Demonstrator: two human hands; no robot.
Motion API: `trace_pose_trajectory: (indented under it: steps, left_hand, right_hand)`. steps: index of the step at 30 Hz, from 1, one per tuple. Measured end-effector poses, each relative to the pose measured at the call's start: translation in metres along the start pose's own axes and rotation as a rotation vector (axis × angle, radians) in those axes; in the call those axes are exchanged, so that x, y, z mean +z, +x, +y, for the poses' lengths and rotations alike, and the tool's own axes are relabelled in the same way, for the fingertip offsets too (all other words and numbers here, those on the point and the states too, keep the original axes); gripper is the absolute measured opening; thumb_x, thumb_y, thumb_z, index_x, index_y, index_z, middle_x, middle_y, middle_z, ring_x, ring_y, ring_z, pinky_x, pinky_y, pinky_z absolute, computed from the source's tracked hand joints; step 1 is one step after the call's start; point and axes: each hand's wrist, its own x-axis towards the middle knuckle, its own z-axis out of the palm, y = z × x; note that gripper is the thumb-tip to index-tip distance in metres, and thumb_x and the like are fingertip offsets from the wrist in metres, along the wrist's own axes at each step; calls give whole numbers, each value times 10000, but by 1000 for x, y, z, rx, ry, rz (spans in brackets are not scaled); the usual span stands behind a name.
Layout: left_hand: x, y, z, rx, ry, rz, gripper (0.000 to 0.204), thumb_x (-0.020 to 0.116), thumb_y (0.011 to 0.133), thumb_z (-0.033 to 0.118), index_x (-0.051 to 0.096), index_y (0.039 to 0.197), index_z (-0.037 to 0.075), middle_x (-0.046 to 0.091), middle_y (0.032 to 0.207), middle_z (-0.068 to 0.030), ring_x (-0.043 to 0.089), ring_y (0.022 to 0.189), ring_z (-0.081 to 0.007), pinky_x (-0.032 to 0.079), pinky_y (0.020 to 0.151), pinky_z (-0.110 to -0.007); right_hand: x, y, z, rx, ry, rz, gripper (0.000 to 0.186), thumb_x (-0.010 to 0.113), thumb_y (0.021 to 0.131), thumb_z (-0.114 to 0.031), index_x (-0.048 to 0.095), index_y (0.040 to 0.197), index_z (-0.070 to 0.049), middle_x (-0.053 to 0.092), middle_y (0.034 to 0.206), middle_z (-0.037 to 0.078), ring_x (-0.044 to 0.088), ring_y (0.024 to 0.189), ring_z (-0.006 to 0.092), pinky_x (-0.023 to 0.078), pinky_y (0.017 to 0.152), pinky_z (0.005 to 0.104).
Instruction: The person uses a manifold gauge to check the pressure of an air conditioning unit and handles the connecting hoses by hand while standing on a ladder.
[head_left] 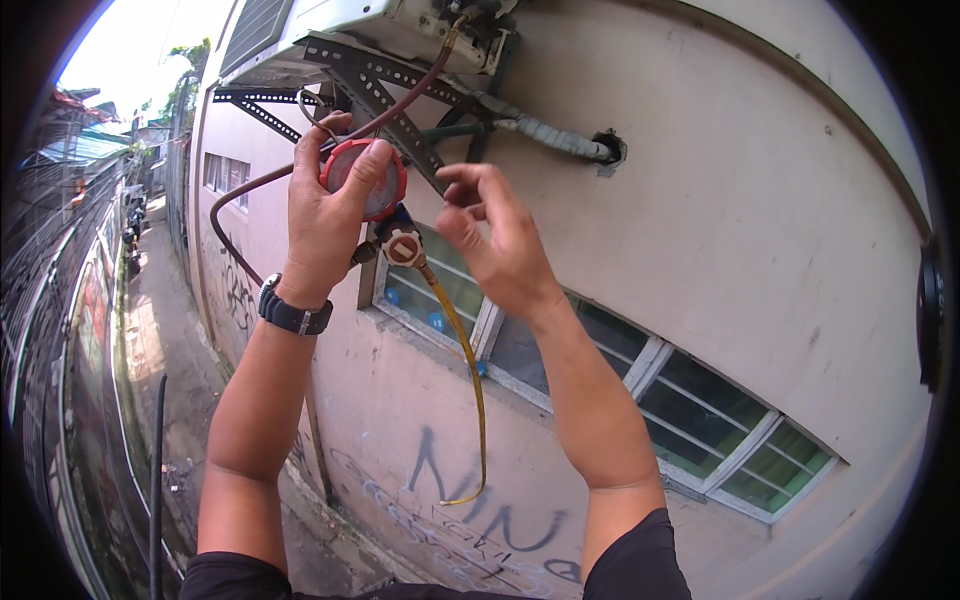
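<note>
My left hand (328,205) is wrapped round a red-rimmed pressure gauge (376,185), thumb across its face. Beneath the dial sits a valve with a pale round knob (402,247). From that valve a yellow hose (478,385) hangs down, its lower end loose in front of the wall. A dark red hose (228,225) loops out at the left, and a stretch of it climbs past the gauge to the outdoor air-conditioner unit (345,22). To the right of the gauge my right hand (497,232) is raised, fingers curled but apart, nothing visible in them.
A perforated black steel bracket (385,105) carries the unit on the wall (720,190). Wrapped piping (560,138) enters a hole in the wall. Louvred windows (700,415) run below. A narrow alley (165,350) and a dark upright pole (157,475) lie left.
</note>
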Motion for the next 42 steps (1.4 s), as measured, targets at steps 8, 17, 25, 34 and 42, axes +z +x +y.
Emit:
trace_pose_trajectory:
  steps: [8,17,25,34,42]
  left_hand:
    - [4,77,32,155,296,-132,644,782,885,548,644,1193,0,707,1025,-115,691,945,-161,585,805,-277]
    - [-10,11,-21,-12,241,-207,610,806,891,460,579,1234,8,657,1083,-104,630,1002,-171,536,874,-312]
    - [-44,-277,-118,-304,328,-496,590,839,868,299,517,1278,24,559,1144,-190,594,1047,-378,497,913,-403]
    - [-77,-500,-211,-521,373,-1071,541,792,870,200,524,1312,39,593,1145,-147,608,1045,-378,497,873,-452]
    - [-64,-523,-234,-488,665,-1226,601,767,873,270,520,1408,152,602,1229,-72,574,1206,-299,430,973,-523]
  right_hand:
    - [-29,195,38,586,380,236,490,589,1032,-494,634,1186,-32,677,1086,96,652,965,236,539,811,374]
    - [-7,230,60,702,684,425,294,629,1033,-377,651,1113,-94,695,1002,88,664,913,286,545,846,503]
    - [-6,254,78,605,756,207,376,479,1095,-378,692,1076,-68,726,930,110,711,875,297,582,775,531]
    - [4,256,91,536,842,220,380,454,1099,-361,651,1158,-41,724,983,129,716,888,309,596,766,520]
    - [8,253,84,509,843,230,376,442,1099,-345,635,1188,-35,730,994,130,729,874,303,615,726,492]
